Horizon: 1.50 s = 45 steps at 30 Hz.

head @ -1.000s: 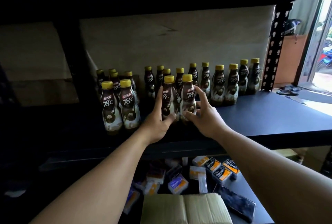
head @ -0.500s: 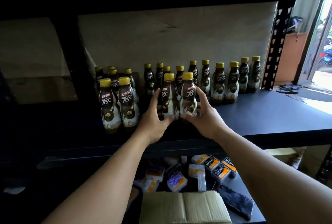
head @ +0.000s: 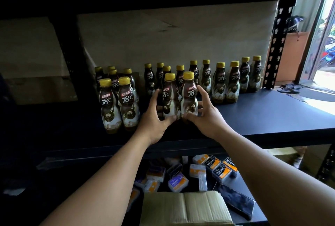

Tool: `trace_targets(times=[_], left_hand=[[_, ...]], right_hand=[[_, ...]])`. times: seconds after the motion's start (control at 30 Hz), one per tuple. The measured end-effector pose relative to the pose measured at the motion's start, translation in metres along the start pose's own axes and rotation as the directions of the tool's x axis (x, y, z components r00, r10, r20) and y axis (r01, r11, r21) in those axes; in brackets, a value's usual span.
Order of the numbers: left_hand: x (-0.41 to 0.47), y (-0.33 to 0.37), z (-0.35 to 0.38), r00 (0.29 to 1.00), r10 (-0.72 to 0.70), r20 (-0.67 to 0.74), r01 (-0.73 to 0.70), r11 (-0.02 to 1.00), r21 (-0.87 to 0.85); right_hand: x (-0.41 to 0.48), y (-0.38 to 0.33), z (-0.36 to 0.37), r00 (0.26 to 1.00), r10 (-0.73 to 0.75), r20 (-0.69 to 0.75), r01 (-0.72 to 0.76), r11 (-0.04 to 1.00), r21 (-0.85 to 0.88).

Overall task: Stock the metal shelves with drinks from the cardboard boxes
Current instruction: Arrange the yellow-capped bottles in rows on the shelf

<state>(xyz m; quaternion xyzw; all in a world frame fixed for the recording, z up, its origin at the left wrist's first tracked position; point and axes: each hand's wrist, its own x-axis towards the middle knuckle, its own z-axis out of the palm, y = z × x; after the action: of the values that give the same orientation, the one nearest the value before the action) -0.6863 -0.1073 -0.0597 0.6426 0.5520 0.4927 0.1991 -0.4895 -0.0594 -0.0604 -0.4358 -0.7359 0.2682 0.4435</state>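
Placement step in hand: a bottle pair (head: 188,97) is stood at the shelf's (head: 272,115) front middle, ahead of the back rows (head: 224,82). It is clasped from both sides, the left hand (head: 154,117) curled round one bottle and the right hand (head: 204,115) round the other. Release, then a return to the box (head: 186,207) below the shelf, is judged next. Bottles are waisted, glossy-sleeved and yellow-capped; the shelf is matte and flat.

The bottles (head: 189,97) wore dark brown labels swirled with cream-white and lettered in white, each topped by a yellow cap (head: 188,75). The shelf (head: 262,113) was blue-black, the small packs (head: 222,171) orange and black, one purple pack (head: 176,182) among them, the cardboard box (head: 186,207) tan.
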Motion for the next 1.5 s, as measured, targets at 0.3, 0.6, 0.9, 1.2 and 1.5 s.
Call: trace_targets(times=[0.3, 0.6, 0.9, 1.2, 1.5], left_hand=[[0.0006, -0.0013, -0.0002, 0.999, 0.025, 0.04, -0.025, 1.0, -0.009], [-0.0001, 0.0019, -0.0004, 0.998, 0.043, 0.039, -0.044, 0.999, 0.031], [0.0018, -0.0024, 0.0006, 0.998, 0.04, 0.052, -0.04, 0.999, 0.004], [0.0015, -0.0018, 0.0004, 0.997, 0.044, 0.057, -0.045, 0.999, 0.022], [0.0024, -0.0034, -0.0006, 0.996, 0.031, 0.079, -0.034, 0.999, 0.035]], right_hand=[[-0.0035, -0.0052, -0.0033, 1.0, 0.023, -0.003, -0.022, 1.0, 0.022], [-0.0022, -0.0017, -0.003, 1.0, 0.009, -0.006, -0.009, 0.999, 0.034], [-0.0027, -0.0003, -0.0033, 1.0, -0.027, -0.013, 0.028, 0.999, 0.035], [-0.0028, 0.0033, -0.0027, 0.996, -0.094, -0.007, 0.094, 0.995, 0.019], [-0.0049, 0.0023, -0.0029, 0.991, -0.134, -0.008, 0.134, 0.99, 0.03]])
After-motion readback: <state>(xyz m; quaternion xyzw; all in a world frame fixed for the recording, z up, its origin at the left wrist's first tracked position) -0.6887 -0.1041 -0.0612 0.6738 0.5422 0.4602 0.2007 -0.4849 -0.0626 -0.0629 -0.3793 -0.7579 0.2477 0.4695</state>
